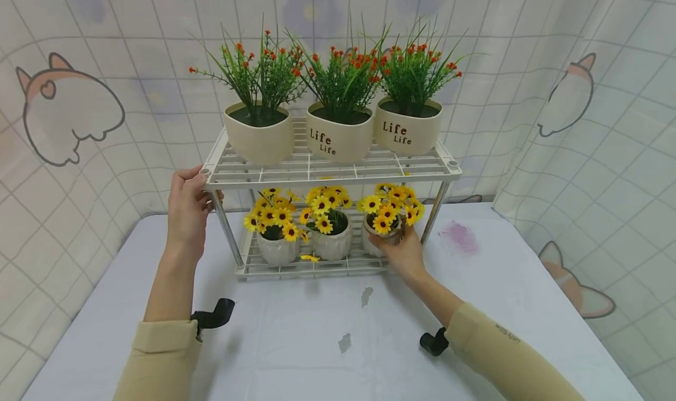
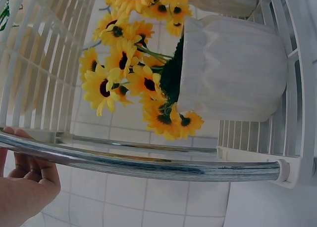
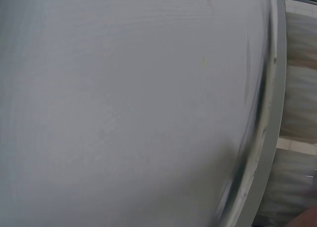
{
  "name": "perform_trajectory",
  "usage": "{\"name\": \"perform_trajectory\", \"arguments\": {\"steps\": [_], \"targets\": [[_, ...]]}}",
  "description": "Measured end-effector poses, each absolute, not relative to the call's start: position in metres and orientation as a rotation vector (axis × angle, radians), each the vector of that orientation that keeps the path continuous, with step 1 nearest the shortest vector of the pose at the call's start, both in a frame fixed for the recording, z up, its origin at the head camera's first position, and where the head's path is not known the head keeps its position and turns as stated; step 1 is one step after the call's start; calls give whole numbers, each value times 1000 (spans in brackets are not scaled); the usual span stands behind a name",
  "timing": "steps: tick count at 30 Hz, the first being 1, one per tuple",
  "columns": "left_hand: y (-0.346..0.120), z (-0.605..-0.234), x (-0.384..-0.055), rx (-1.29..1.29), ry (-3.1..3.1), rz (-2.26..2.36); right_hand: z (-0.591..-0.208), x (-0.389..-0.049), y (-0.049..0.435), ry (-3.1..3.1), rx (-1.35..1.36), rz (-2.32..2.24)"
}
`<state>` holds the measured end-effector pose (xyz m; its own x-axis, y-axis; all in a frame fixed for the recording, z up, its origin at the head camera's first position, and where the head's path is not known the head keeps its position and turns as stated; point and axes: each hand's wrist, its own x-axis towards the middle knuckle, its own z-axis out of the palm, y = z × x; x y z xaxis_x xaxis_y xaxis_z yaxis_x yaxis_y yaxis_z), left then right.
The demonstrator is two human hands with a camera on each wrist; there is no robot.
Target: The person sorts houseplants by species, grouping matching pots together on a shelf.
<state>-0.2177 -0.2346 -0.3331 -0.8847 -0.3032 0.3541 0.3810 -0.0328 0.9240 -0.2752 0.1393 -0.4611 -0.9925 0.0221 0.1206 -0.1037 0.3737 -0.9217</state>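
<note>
A white two-tier wire rack (image 1: 274, 184) stands on the table. My left hand (image 1: 187, 216) grips its upper left front corner; in the left wrist view its fingers (image 2: 30, 170) curl behind the metal post (image 2: 163, 169). On the lower shelf, my right hand (image 1: 405, 254) holds the rightmost white pot (image 1: 372, 244) of yellow sunflowers (image 1: 382, 210), thumb in front. Left of it stand a middle sunflower pot (image 1: 335, 245) and a left sunflower pot (image 1: 279, 251). The right wrist view catches only a sliver of the right hand, beside the rack edge.
The upper shelf carries three cream planters of red-flowered greenery: left (image 1: 259, 142), middle (image 1: 343, 140) and right (image 1: 412, 131). A loose yellow petal piece (image 1: 310, 258) lies at the lower shelf's front. Tile-patterned curtains (image 1: 158, 95) surround the white-covered table (image 1: 296, 342).
</note>
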Motion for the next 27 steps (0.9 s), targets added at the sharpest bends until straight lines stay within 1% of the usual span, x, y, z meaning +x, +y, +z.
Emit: {"name": "perform_trajectory", "arguments": {"steps": [5, 11, 19, 23, 27], "targets": [[-234, -334, -217, -87, -1798, -1949, -462, -266, 145, -2558, 128, 1670], [-235, -337, -217, -87, -1800, -1931, -459, -247, 158, -2617, 207, 1597], [-243, -347, -212, -127, -1797, -1907, -453, -216, 190, -2619, 454, 1523], [-256, -362, -206, -155, -1900, -1804, -449, -215, 215, -2639, 593, 1421], [-273, -381, -200, -105, -2131, -1589, -442, -222, 243, -2719, 654, 1290]]}}
